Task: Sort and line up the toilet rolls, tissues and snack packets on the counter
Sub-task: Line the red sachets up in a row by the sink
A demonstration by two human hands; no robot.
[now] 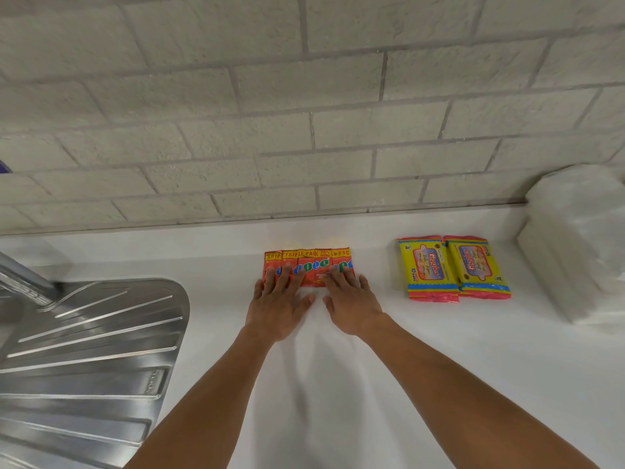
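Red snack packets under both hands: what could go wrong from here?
The red snack packets overlap in a tight row, so the flat left hand and right hand may fan them crooked. A sideways push could drift them toward the steel drainer or the yellow wipes packs.

The red snack packets point(307, 267) lie overlapping in a row on the white counter, and a yellow band along their far edge carries "TRIPLE PACK" in red, cut off and repeated from packet to packet. One packet bears "25% MORE" in that band. Below it run big blue and green letters, partly covered by fingers; only "ee" reads surely.

To the right, two yellow wipe packs point(454, 267) with pink ends lie side by side. Each has a pink panel with the brand "Giggles" in red, running lengthwise. The near corner of the left pack says "10 wipes". Smaller print on both is too fine to read.

The steel draining board point(91, 353) has a stamped mark, illegible from here.
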